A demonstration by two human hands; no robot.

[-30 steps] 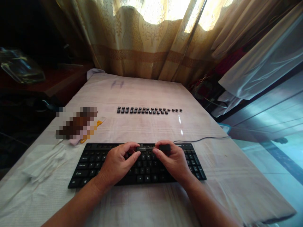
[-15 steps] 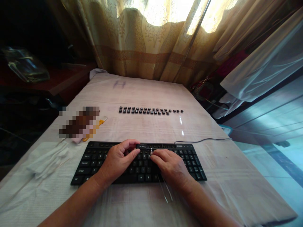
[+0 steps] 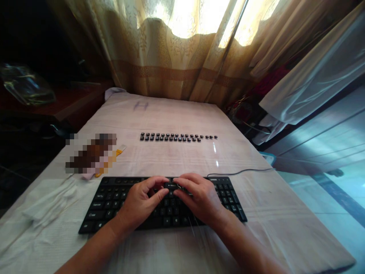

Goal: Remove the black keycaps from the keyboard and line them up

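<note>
A black keyboard [image 3: 91, 215] lies in front of me with several top-row keycaps off. My left hand [image 3: 142, 199] pinches the left end of a long backspace keycap [image 3: 171, 185], marked with an arrow, near the keyboard's back edge. At its right end are the thumb and fingers of my right hand [image 3: 201, 196]. That hand also keeps a thin wire keycap puller [image 3: 191, 227] tucked under its palm, the wires sticking out towards me. Whether the keycap is seated or lifted, I cannot tell.
Behind the keyboard, loose black keycaps [image 3: 165, 138] stand in two rows on the pale tablecloth [image 3: 176, 118]. To the left lie a yellow-handled brush [image 3: 118, 152], a blurred-out item and white crumpled cloth [image 3: 53, 201]. The keyboard cable [image 3: 242, 172] runs off right.
My right hand has shifted left and up, its fingers now at the keycap's right end. The puller has turned further under the palm. The whole view has tilted slightly.
</note>
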